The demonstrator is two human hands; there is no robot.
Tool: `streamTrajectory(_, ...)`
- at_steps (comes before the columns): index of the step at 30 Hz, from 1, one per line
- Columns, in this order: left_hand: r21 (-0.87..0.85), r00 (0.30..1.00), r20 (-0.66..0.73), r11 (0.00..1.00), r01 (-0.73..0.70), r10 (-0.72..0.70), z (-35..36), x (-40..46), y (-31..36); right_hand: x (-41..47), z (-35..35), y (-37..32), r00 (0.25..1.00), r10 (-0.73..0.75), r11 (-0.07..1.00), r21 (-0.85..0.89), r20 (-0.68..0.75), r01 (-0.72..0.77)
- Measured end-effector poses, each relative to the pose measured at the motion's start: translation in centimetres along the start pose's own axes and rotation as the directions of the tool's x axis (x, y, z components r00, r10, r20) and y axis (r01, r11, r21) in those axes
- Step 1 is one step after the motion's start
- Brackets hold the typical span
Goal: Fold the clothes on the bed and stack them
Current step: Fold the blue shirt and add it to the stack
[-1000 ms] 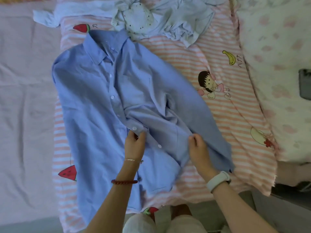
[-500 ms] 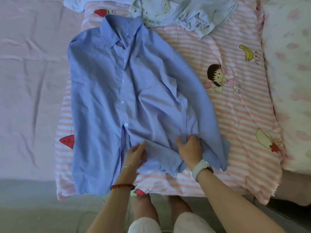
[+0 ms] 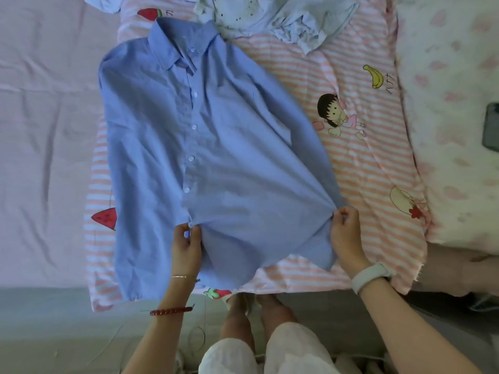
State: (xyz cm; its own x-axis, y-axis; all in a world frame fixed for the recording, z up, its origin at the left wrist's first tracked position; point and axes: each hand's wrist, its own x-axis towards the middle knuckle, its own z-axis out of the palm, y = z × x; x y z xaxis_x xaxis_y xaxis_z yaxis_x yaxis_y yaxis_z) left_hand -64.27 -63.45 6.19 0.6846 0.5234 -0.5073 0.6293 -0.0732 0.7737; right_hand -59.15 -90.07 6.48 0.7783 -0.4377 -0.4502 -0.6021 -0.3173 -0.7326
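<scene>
A blue button-up shirt (image 3: 216,147) lies front up on the bed, collar at the far end, on a pink striped cartoon sheet (image 3: 359,163). My left hand (image 3: 186,245) pinches the button placket near the shirt's hem. My right hand (image 3: 347,233) grips the shirt's right side edge and holds the front panel stretched flat between both hands. A heap of pale, unfolded clothes (image 3: 280,17) lies beyond the collar at the far end.
A plain lilac sheet (image 3: 46,147) covers the bed's left part. A white quilt with pink blotches (image 3: 453,130) lies on the right, with a dark phone (image 3: 491,128) on it. My legs stand at the bed's near edge.
The rumpled right front panel has been drawn out flat. My right hand moved to the right with the edge, and my left hand shifted a little with the placket.
</scene>
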Motion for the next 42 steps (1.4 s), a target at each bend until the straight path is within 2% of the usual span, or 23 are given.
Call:
streamTrajectory(3,0.018,0.998,0.047,0.999,0.036,-0.036,-0.9,0.2,-0.2,-0.2,-0.8,0.4,0.997,-0.029,0.998,-0.055,0.066,0.032)
streamTrajectory(5,0.091,0.991,0.092,0.992,0.084,-0.093,-1.0,0.6,-1.4,0.1,-0.9,1.3,0.993,0.022,0.978,-0.209,0.116,0.003)
streamTrajectory(8,0.207,0.979,0.126,0.970,0.130,-0.158,-0.9,1.0,-3.4,0.2,-1.0,2.3,0.998,0.059,0.943,-0.329,0.018,-0.050)
streamTrajectory(10,0.206,0.976,0.101,0.964,0.170,-0.194,-0.8,0.6,-4.4,-0.7,-0.8,2.2,0.997,0.047,0.932,-0.357,-0.060,-0.066)
streamTrajectory(11,0.189,0.974,0.068,0.962,0.198,-0.214,-0.9,0.3,-4.9,-1.2,-0.6,2.3,0.995,-0.005,0.913,-0.406,-0.098,-0.036)
streamTrajectory(13,0.124,0.960,-0.030,0.952,0.279,-0.278,-1.5,-0.2,-6.4,-3.0,0.3,2.6,0.963,-0.250,0.820,-0.551,-0.104,0.154)
streamTrajectory(14,0.094,0.944,-0.081,0.941,0.325,-0.318,-1.8,-0.5,-7.2,-4.0,1.1,2.9,0.915,-0.403,0.745,-0.592,-0.030,0.309)
streamTrajectory(16,0.068,0.914,-0.175,0.922,0.382,-0.365,-2.6,-1.1,-8.1,-6.4,3.3,3.8,0.745,-0.628,0.533,-0.574,0.224,0.622)
streamTrajectory(17,0.084,0.902,-0.229,0.915,0.394,-0.367,-3.0,-1.4,-8.4,-7.5,4.6,4.5,0.644,-0.675,0.420,-0.529,0.360,0.737)
streamTrajectory(19,0.174,0.915,-0.304,0.928,0.328,-0.267,-3.7,-1.6,-9.1,-9.4,7.2,5.5,0.477,-0.663,0.252,-0.427,0.578,0.868)
streamTrajectory(20,0.248,0.940,-0.297,0.937,0.244,-0.166,-4.1,-1.5,-9.5,-10.1,8.6,5.9,0.426,-0.631,0.210,-0.385,0.648,0.899)
streamTrajectory(22,0.397,0.984,-0.170,0.918,0.010,0.062,-4.7,-1.3,-10.3,-11.0,11.1,6.0,0.381,-0.570,0.185,-0.338,0.728,0.923)
streamTrajectory(24,0.492,0.985,0.006,0.857,-0.155,0.175,-5.0,-0.9,-10.5,-11.2,13.2,5.6,0.355,-0.525,0.151,-0.327,0.773,0.933)
streamTrajectory(26,0.626,0.973,0.115,0.746,-0.227,0.199,-4.9,-0.2,-10.7,-11.1,14.7,5.1,0.343,-0.470,0.071,-0.353,0.813,0.933)
streamTrajectory(28,0.716,0.974,0.150,0.661,-0.224,0.168,-4.7,0.6,-11.1,-10.9,15.5,4.8,0.367,-0.414,0.019,-0.395,0.833,0.918)
streamTrajectory(31,0.713,0.980,0.102,0.675,-0.191,0.170,-4.7,1.7,-11.2,-10.8,15.8,4.8,0.428,-0.357,-0.029,-0.468,0.830,0.883)
streamTrajectory(34,0.667,0.963,0.097,0.701,-0.251,0.252,-5.6,2.0,-10.8,-10.7,15.8,5.0,0.460,-0.393,-0.051,-0.518,0.796,0.854)
streamTrajectory(36,0.540,0.949,0.074,0.787,-0.297,0.307,-6.8,1.7,-10.1,-10.4,15.7,5.3,0.446,-0.454,-0.039,-0.518,0.771,0.855)
streamTrajectory(37,0.481,0.940,0.045,0.817,-0.318,0.339,-7.5,1.5,-9.7,-10.2,15.5,5.2,0.445,-0.492,0.008,-0.507,0.748,0.862)
streamTrajectory(38,0.428,0.931,0.016,0.840,-0.335,0.364,-8.3,1.2,-9.2,-9.9,15.3,5.1,0.475,-0.526,0.129,-0.485,0.706,0.865)
streamTrajectory(39,0.379,0.918,-0.014,0.851,-0.363,0.397,-9.1,0.9,-8.7,-9.7,15.0,4.8,0.537,-0.556,0.312,-0.440,0.634,0.842)
streamTrajectory(41,0.320,0.878,-0.047,0.840,-0.439,0.476,-10.0,0.4,-7.7,-9.4,14.1,3.3,0.734,-0.485,0.696,-0.299,0.475,0.653)
streamTrajectory(42,0.318,0.864,-0.057,0.829,-0.460,0.501,-10.3,0.2,-7.3,-9.2,13.4,2.4,0.813,-0.416,0.825,-0.208,0.407,0.526)
